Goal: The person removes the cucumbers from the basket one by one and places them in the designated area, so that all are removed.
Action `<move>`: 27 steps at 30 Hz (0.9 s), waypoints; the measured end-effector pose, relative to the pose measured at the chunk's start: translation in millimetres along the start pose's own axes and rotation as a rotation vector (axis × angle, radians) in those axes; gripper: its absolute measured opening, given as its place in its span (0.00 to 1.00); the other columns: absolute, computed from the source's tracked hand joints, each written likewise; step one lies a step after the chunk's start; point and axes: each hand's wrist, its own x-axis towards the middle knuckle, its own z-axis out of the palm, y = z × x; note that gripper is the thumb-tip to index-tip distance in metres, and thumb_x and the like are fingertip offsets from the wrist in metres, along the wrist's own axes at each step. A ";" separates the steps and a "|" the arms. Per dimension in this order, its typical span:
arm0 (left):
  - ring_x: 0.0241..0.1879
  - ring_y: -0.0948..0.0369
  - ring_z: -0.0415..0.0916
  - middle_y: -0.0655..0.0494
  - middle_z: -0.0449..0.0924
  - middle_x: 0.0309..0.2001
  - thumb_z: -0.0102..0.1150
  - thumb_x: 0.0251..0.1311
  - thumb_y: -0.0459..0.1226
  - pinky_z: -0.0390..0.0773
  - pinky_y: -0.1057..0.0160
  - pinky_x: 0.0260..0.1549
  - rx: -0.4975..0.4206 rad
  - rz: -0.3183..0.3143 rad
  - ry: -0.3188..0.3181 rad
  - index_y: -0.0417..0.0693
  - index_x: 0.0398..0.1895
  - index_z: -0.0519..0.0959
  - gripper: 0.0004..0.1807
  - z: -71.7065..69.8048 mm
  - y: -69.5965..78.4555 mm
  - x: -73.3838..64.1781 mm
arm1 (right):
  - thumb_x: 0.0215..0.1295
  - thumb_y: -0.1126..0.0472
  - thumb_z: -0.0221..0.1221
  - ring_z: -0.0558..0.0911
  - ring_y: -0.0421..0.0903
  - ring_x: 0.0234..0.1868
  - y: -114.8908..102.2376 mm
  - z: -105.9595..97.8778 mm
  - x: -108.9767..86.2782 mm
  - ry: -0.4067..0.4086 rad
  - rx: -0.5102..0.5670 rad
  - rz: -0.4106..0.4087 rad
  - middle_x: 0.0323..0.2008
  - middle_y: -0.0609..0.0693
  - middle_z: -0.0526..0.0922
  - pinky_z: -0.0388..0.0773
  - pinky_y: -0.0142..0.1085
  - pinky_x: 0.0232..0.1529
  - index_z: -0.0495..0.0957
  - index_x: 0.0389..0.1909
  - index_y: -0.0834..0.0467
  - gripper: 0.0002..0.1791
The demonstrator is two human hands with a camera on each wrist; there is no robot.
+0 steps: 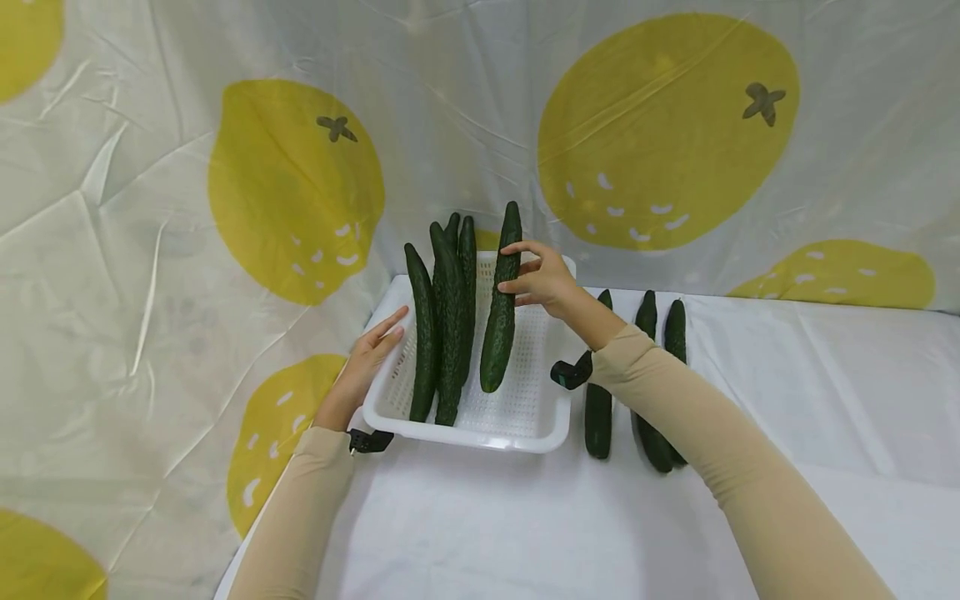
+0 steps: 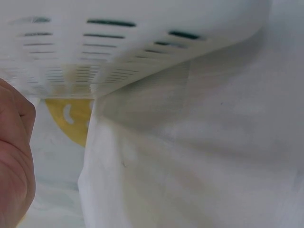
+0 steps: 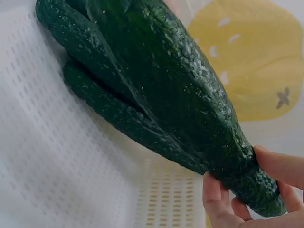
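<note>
My right hand [image 1: 546, 282] pinches a dark green cucumber [image 1: 498, 333] near its upper end, between thumb and fingers. That cucumber slants over the inside of a white perforated plastic basket [image 1: 480, 440]; in the right wrist view it hides part of the cucumbers behind it. Several other cucumbers [image 1: 450, 333] lean lengthwise in the left half of the basket, their tips rising past its far rim. At the basket's left side is my left hand [image 1: 365, 364], its fingers extended along the outer wall. The left wrist view shows only part of this hand [image 2: 14, 156] beside the slotted basket wall.
Three cucumbers [image 1: 658, 433] lie on the white tablecloth [image 1: 480, 525] right of the basket, partly covered by the right forearm. A hanging cloth with yellow lemon prints [image 1: 667, 125] stands behind and along the left side.
</note>
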 end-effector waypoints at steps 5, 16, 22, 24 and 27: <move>0.67 0.48 0.59 0.48 0.56 0.75 0.48 0.76 0.47 0.73 0.65 0.50 -0.002 0.000 -0.002 0.58 0.78 0.59 0.30 0.5 2.0 -0.8 | 0.58 0.78 0.65 0.79 0.50 0.34 -8.0 -13.2 -9.0 -0.013 0.015 -0.028 0.47 0.59 0.66 0.83 0.48 0.42 0.73 0.65 0.56 0.33; 0.64 0.52 0.62 0.49 0.58 0.74 0.47 0.77 0.47 0.74 0.67 0.48 -0.027 -0.014 -0.005 0.58 0.79 0.58 0.30 -0.2 0.2 -0.4 | 0.61 0.76 0.64 0.78 0.48 0.32 -7.8 -44.7 -26.5 -0.004 0.075 -0.042 0.47 0.58 0.66 0.82 0.44 0.39 0.71 0.66 0.56 0.33; 0.65 0.50 0.62 0.48 0.59 0.73 0.48 0.76 0.48 0.74 0.64 0.49 -0.027 -0.026 -0.002 0.58 0.79 0.58 0.30 0.5 2.2 -1.4 | 0.62 0.75 0.64 0.80 0.48 0.35 -1.4 -64.7 -36.7 -0.019 0.103 -0.032 0.48 0.58 0.67 0.81 0.44 0.41 0.70 0.68 0.55 0.33; 0.65 0.50 0.62 0.47 0.59 0.73 0.48 0.76 0.48 0.74 0.64 0.49 -0.031 -0.026 -0.001 0.58 0.79 0.58 0.30 0.6 1.9 -1.2 | 0.63 0.74 0.64 0.80 0.48 0.37 0.1 -71.9 -40.3 -0.027 0.106 -0.033 0.50 0.58 0.66 0.80 0.43 0.41 0.69 0.68 0.55 0.33; 0.65 0.50 0.62 0.47 0.59 0.73 0.48 0.76 0.47 0.74 0.65 0.49 -0.035 -0.017 -0.003 0.57 0.78 0.58 0.30 0.6 1.6 -0.4 | 0.63 0.74 0.64 0.80 0.47 0.37 1.2 -82.6 -45.3 -0.036 0.115 -0.041 0.50 0.58 0.65 0.80 0.42 0.41 0.69 0.68 0.55 0.33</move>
